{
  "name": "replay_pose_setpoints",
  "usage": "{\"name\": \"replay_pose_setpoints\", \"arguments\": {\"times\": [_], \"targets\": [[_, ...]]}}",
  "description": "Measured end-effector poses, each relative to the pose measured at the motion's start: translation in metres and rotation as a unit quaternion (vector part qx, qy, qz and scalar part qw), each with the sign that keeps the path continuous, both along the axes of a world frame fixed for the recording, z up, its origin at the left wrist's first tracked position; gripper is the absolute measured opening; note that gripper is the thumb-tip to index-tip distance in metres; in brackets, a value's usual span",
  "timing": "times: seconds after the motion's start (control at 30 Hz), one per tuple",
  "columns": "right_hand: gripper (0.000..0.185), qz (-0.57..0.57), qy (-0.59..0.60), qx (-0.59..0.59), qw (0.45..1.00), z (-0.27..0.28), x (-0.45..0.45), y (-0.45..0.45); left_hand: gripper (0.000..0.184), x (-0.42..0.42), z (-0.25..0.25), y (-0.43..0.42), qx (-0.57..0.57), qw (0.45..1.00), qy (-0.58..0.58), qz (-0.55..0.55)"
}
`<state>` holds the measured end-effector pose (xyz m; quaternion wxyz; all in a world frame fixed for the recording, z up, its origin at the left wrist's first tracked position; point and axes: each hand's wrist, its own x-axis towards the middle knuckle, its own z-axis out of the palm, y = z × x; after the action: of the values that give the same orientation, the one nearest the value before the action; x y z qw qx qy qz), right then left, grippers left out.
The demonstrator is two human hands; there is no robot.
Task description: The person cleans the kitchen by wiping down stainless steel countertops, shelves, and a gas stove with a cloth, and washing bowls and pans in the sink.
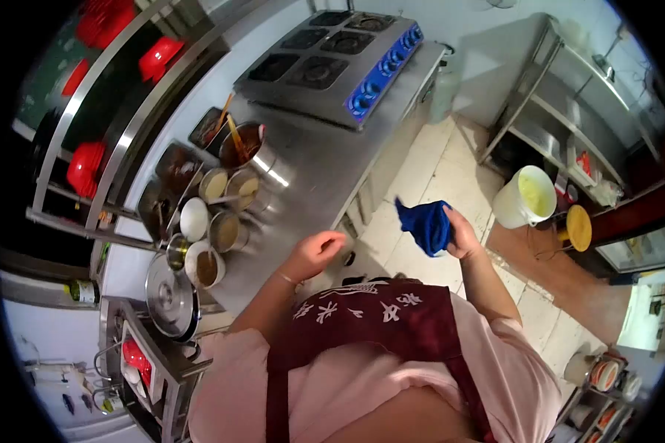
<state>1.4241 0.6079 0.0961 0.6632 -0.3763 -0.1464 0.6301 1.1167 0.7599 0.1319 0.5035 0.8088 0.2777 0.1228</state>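
A blue cloth (427, 227) hangs bunched from my right hand (462, 233), whose fingers are wrapped round one side of it. A loose corner sticks out toward the stove. My left hand (318, 255) is held over the front edge of the steel counter (303, 159), fingers curled in, with no object showing in it. Both hands are in the air in front of a dark red apron (377, 325) with white lettering. A gap separates my left hand from the cloth.
A multi-burner stove (332, 63) stands on the counter's far end. Sauce pots, bowls and a large steel pot (262, 159) crowd its left side, beside a lidded pan (171, 295). A white bucket (513, 203) and a metal shelf rack (547, 122) are at right.
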Motion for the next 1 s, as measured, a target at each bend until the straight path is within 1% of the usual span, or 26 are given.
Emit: {"name": "replay_pose_setpoints", "arguments": {"times": [0.07, 0.1, 0.13, 0.17, 0.2, 0.23, 0.27, 0.3, 0.33, 0.37, 0.4, 0.43, 0.47, 0.5, 0.53, 0.57, 0.63, 0.67, 0.7, 0.77, 0.8, 0.83, 0.87, 0.9, 0.97, 1.0], "targets": [[0.032, 0.005, -0.027, 0.008, 1.000, 0.014, 0.032, 0.014, 0.032, 0.074, 0.004, 0.008, -0.086, 0.988, -0.119, -0.042], [0.032, 0.025, -0.033, 0.013, 0.999, 0.031, 0.038, 0.023, 0.032, 0.107, 0.010, 0.008, -0.088, 0.988, -0.121, -0.040], [0.032, 0.039, -0.027, 0.013, 0.999, 0.040, 0.047, 0.034, 0.034, 0.139, 0.016, 0.009, 0.033, 0.987, -0.144, -0.060], [0.033, 0.069, -0.024, 0.042, 0.996, 0.051, 0.057, 0.045, 0.035, 0.158, 0.018, 0.016, 0.095, 0.981, -0.154, -0.071], [0.033, 0.060, -0.027, 0.067, 0.996, 0.062, 0.063, 0.059, 0.036, 0.178, 0.019, 0.023, 0.157, 0.971, -0.163, -0.077], [0.033, 0.050, -0.031, 0.092, 0.994, 0.069, 0.071, 0.073, 0.036, 0.193, 0.013, 0.033, 0.030, 0.991, -0.096, -0.083], [0.033, 0.050, -0.032, 0.093, 0.994, 0.069, 0.085, 0.086, 0.036, 0.208, 0.017, 0.042, -0.097, 0.991, -0.027, -0.089], [0.036, -0.035, -0.107, 0.015, 0.994, 0.065, 0.098, 0.102, 0.033, 0.220, 0.035, 0.048, -0.113, 0.992, -0.009, -0.053], [0.040, -0.118, -0.181, -0.063, 0.974, 0.059, 0.109, 0.117, 0.031, 0.233, 0.024, 0.059, -0.148, 0.984, -0.095, -0.012], [0.040, -0.113, -0.183, -0.060, 0.975, 0.051, 0.115, 0.130, 0.029, 0.246, 0.014, 0.071, -0.180, 0.966, -0.181, 0.031], [0.046, -0.115, -0.212, -0.002, 0.970, 0.042, 0.119, 0.142, 0.026, 0.258, 0.028, 0.077, -0.243, 0.942, -0.227, 0.046], [0.053, -0.115, -0.243, 0.058, 0.962, 0.035, 0.124, 0.155, 0.026, 0.268, 0.024, 0.089, -0.238, 0.940, -0.237, 0.054], [0.061, -0.022, -0.333, 0.111, 0.936, 0.035, 0.128, 0.166, 0.025, 0.276, 0.019, 0.102, -0.261, 0.938, -0.223, 0.047], [0.059, 0.073, -0.335, 0.130, 0.931, 0.054, 0.126, 0.179, 0.025, 0.283, 0.016, 0.116, -0.285, 0.934, -0.210, 0.040], [0.057, 0.108, -0.319, 0.112, 0.935, 0.049, 0.136, 0.199, 0.026, 0.290, 0.013, 0.134, -0.327, 0.922, -0.205, 0.043], [0.055, 0.143, -0.305, 0.094, 0.937, 0.045, 0.149, 0.222, 0.026, 0.293, 0.015, 0.152, -0.321, 0.920, -0.218, 0.052], [0.049, 0.119, -0.335, 0.059, 0.933, 0.043, 0.178, 0.267, 0.024, 0.293, 0.027, 0.191, -0.226, 0.956, -0.182, 0.032], [0.047, 0.113, -0.306, 0.047, 0.944, 0.034, 0.198, 0.291, 0.022, 0.292, 0.022, 0.212, -0.171, 0.963, -0.201, 0.056], [0.047, 0.088, -0.301, -0.026, 0.949, 0.042, 0.212, 0.307, 0.022, 0.291, 0.030, 0.232, -0.167, 0.962, -0.208, 0.061], [0.049, 0.040, -0.354, -0.039, 0.934, 0.025, 0.266, 0.348, 0.021, 0.286, 0.038, 0.258, -0.206, 0.945, -0.169, 0.189], [0.048, 0.038, -0.407, -0.067, 0.910, 0.045, 0.285, 0.361, 0.021, 0.284, 0.039, 0.269, -0.217, 0.944, -0.163, 0.189], [0.047, 0.036, -0.457, -0.096, 0.883, 0.066, 0.305, 0.377, 0.022, 0.284, 0.039, 0.282, -0.183, 0.944, -0.164, 0.218], [0.045, 0.011, -0.432, -0.087, 0.898, 0.067, 0.331, 0.396, 0.023, 0.289, 0.039, 0.293, -0.148, 0.944, -0.164, 0.245], [0.043, -0.016, -0.406, -0.073, 0.911, 0.069, 0.356, 0.417, 0.023, 0.296, 0.039, 0.301, -0.152, 0.945, -0.159, 0.244], [0.036, -0.051, -0.264, -0.035, 0.962, 0.085, 0.398, 0.458, 0.022, 0.308, 0.040, 0.308, -0.127, 0.939, -0.172, 0.271], [0.032, -0.075, -0.244, -0.026, 0.966, 0.090, 0.421, 0.478, 0.021, 0.315, 0.047, 0.309, -0.098, 0.947, -0.156, 0.263]]}}
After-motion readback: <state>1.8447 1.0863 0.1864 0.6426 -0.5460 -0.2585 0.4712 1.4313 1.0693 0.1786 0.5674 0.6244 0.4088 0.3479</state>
